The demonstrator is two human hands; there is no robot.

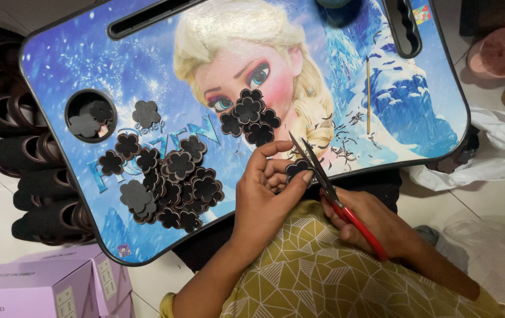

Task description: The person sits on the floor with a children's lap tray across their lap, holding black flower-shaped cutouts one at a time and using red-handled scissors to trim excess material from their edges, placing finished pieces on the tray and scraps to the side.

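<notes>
My left hand (pixel 267 191) pinches a small dark flower-shaped foam piece (pixel 296 169) between thumb and fingers, just over the near edge of a blue picture-printed lap table (pixel 75 59). My right hand (pixel 376 221) grips red-handled scissors (pixel 329 188); their blades stand apart against the piece's right side. A heap of matching dark flower pieces (pixel 170 182) lies on the table to the left of my left hand. A smaller cluster of flower pieces (pixel 249 118) sits in the table's middle.
The table's round cup hole (pixel 90 115) holds a few flower pieces. A thin yellow stick (pixel 368 97) and dark trimmings (pixel 343 150) lie at the right. Black rolled items (pixel 11 153) are stacked left, purple boxes (pixel 40 285) lower left, a white bag (pixel 494 147) right.
</notes>
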